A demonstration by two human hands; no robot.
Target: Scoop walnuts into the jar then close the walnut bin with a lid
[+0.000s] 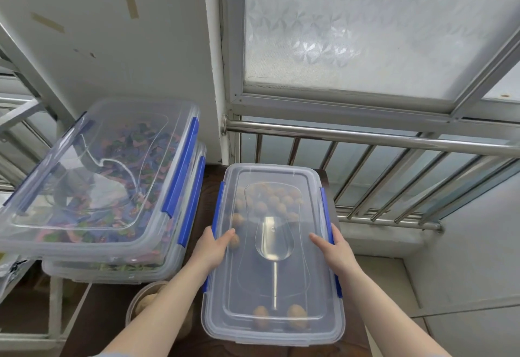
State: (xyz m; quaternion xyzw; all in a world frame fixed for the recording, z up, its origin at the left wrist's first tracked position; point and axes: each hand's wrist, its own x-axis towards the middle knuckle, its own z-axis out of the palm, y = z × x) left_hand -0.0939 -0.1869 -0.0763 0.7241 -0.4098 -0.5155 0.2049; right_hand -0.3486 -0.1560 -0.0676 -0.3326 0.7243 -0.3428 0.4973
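A clear walnut bin (213, 325) with blue side clips stands on a dark wooden table. Its clear lid (292, 280) lies on top. Through the lid I see walnuts (267, 202) heaped at the far end, two more at the near end, and a metal scoop (272, 240) lying inside. My left hand (212, 249) grips the lid's left edge, thumb on top. On the opposite edge, my right hand (333, 249) holds the lid the same way. A jar (146, 300) with walnuts in it stands left of the bin, partly hidden behind my left forearm.
Two stacked clear bins (180, 247) with blue clips hold colourful wrapped items at the left; the top one's lid (92, 165) sits tilted. A steel railing (365, 137) and a frosted window rise behind the table. A metal rack frame stands at far left.
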